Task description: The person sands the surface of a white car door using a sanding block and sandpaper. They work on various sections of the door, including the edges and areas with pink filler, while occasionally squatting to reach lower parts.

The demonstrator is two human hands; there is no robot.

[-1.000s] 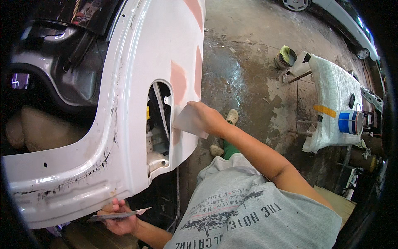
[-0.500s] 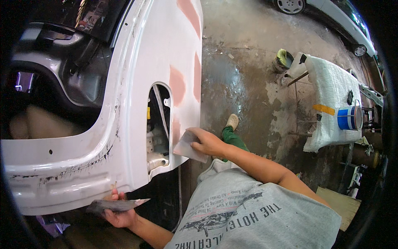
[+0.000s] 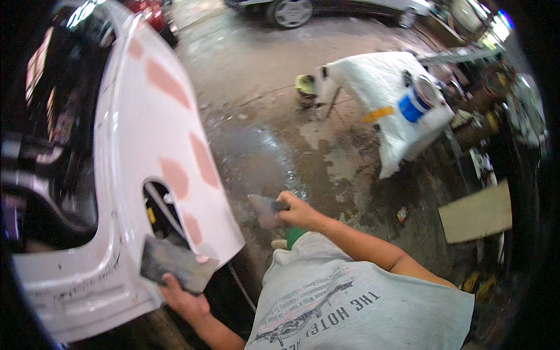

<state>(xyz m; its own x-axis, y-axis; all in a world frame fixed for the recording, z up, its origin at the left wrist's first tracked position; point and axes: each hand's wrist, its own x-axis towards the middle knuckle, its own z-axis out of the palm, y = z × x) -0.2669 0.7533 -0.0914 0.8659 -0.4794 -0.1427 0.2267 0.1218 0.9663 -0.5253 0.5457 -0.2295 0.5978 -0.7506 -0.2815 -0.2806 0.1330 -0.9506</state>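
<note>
My left hand (image 3: 189, 297) grips a flat grey board (image 3: 175, 262) with pale pink paste at one corner, held over the lower part of a white car body panel (image 3: 210, 221). The panel has several salmon-pink patches (image 3: 172, 178) and an oval opening with metal parts inside. Off the panel's right edge, above the floor, my right hand (image 3: 297, 209) holds a thin grey spreader blade (image 3: 265, 210).
At the right stands a support draped in white padded sheet (image 3: 373, 81), bearing a blue can (image 3: 411, 105) and a yellow scraper (image 3: 378, 114). A bucket (image 3: 305, 87) stands beside it. Beige board (image 3: 472, 216), metal clutter and a parked car (image 3: 350, 11) surround the concrete floor (image 3: 245, 105).
My right hand has pulled the spreader away from the panel. My left hand has raised the board from the panel's lower edge. The view has turned toward the floor and far car.
</note>
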